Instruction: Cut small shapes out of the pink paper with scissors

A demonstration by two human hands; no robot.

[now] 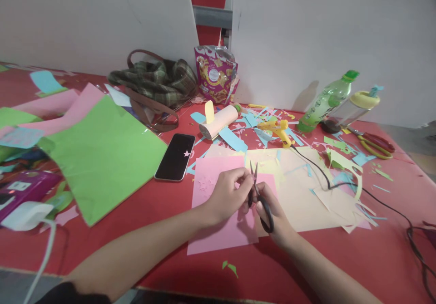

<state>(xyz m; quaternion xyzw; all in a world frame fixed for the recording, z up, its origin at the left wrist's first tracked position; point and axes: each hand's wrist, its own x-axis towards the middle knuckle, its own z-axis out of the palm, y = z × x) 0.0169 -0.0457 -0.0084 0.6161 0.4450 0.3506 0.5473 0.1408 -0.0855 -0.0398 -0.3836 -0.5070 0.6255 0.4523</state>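
Black-handled scissors are in my right hand, their blades pointing up and slightly parted. My left hand is pinched beside the blades, its fingertips touching or nearly touching the scissors; whatever it pinches is too small to make out. Both hands are above a pink sheet that has small star shapes on its left part. A larger cream sheet lies to the right, partly under the pink one.
Left are a green sheet and a phone. Behind the hands lie a paper-covered tube and a yellow glue gun, its cord running right. Bottles, pliers, a snack bag and paper scraps stand or lie farther back.
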